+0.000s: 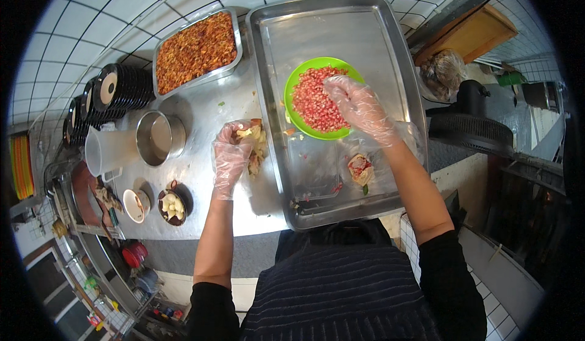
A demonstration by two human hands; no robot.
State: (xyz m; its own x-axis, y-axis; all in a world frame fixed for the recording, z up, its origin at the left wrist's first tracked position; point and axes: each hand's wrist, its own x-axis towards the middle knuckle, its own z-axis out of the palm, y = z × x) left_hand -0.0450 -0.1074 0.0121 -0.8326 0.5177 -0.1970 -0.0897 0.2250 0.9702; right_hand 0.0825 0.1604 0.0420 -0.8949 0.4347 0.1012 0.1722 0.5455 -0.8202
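Observation:
A bright green plate (290,114) heaped with red pomegranate seeds (314,100) lies in the large metal tray (329,27). My right hand (361,106), in a clear plastic glove, is over the plate's right side with fingers curled down at the seeds; what is in them is hidden. A pomegranate piece (361,169) with pale pith and some red lies on clear plastic in the tray. To the tray's left, my gloved left hand (231,153) is closed at a heap of pale yellow and reddish pomegranate peel (258,143), fingers around a piece.
Upper left stands a metal pan (198,52) of reddish-brown chopped food. Nearby are a steel pot (159,139), a translucent jug (109,151), stacked black dishes (116,88), a white cup (136,205) and a dark bowl of pale pieces (172,207). A black fan (472,131) is right of the tray.

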